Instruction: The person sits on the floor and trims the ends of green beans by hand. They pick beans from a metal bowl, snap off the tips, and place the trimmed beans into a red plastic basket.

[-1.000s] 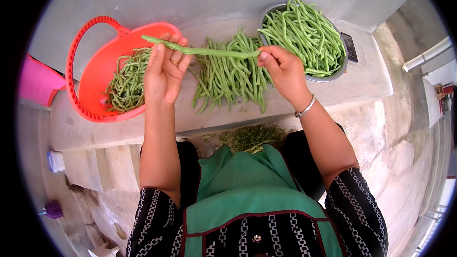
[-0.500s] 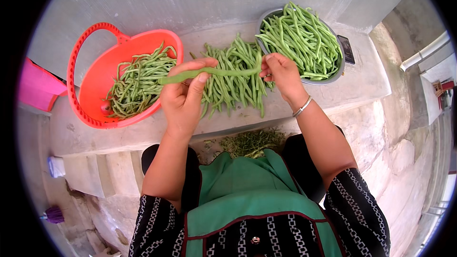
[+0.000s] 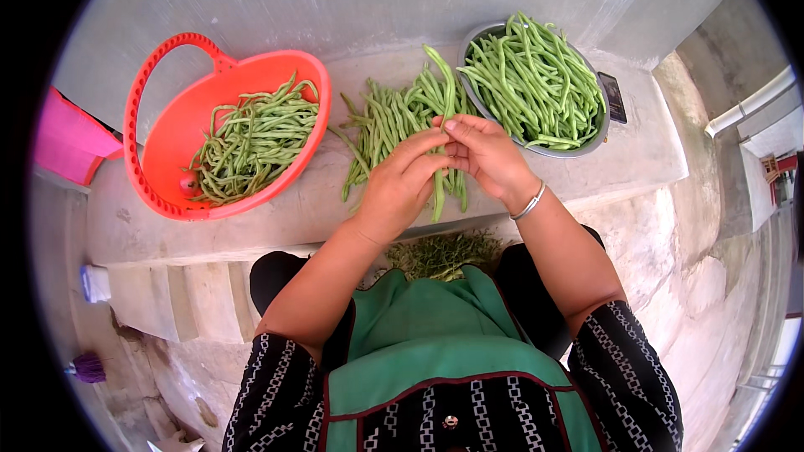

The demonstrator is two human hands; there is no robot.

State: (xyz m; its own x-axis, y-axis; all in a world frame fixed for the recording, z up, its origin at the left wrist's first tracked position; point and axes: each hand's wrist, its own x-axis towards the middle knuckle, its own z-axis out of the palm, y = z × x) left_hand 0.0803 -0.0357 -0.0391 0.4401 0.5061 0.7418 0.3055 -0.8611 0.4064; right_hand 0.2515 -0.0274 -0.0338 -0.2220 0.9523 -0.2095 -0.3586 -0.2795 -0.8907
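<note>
My left hand (image 3: pixel 412 174) and my right hand (image 3: pixel 489 159) meet over the middle of the ledge. Both have their fingers closed on one long green bean (image 3: pixel 441 75), which now runs upright between them, its upper end pointing toward the wall and its lower end showing below the fingers. The fingertips hide its middle part. Beneath and behind the hands lies a heap of green beans (image 3: pixel 387 121) on the concrete. A grey basin (image 3: pixel 474 36) piled high with green beans (image 3: pixel 536 84) stands just right of my right hand.
To the left sits a red plastic basket (image 3: pixel 180 121) with a looped handle, holding thinner, browner beans (image 3: pixel 255 146) and a small red round thing (image 3: pixel 189 182). A phone (image 3: pixel 613 97) lies right of the basin. Green scraps (image 3: pixel 444 255) are on the ground below the concrete ledge (image 3: pixel 251 238).
My left hand has moved right to meet my right hand. The bean has turned from lying sideways to pointing away from me, both hands still on it.
</note>
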